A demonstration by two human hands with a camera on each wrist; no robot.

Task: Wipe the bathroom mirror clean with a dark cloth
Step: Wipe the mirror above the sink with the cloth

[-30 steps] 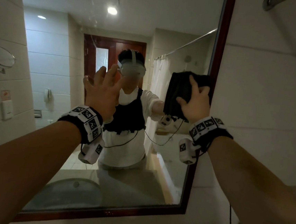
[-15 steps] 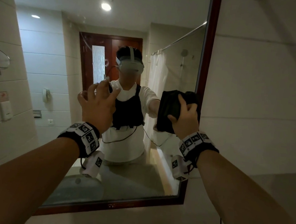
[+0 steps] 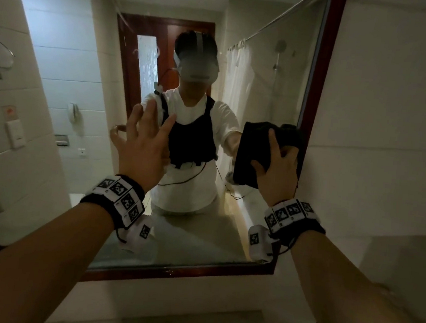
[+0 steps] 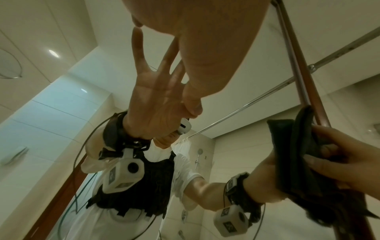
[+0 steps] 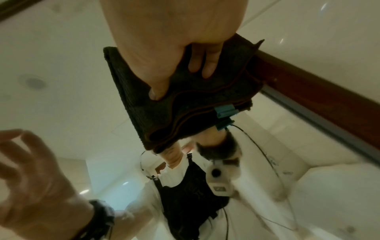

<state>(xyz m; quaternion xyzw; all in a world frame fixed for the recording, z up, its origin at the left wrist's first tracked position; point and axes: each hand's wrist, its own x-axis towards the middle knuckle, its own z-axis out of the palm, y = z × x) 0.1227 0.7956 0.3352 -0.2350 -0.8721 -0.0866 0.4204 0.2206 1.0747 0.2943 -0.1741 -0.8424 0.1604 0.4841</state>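
I am pressing the folded dark terry cloth (image 3: 253, 152) with my right hand (image 3: 280, 171) against the wood-framed wall mirror (image 3: 319, 67) by its right edge; my left hand (image 3: 144, 144) is hovering, fingers spread wide.

the mirror (image 3: 275, 68) is cut off at the top and left edges of the head view. the right hand (image 3: 279, 167) covers the middle of the dark cloth (image 3: 250, 152). in the right wrist view the left hand (image 5: 30, 175) is blurred.
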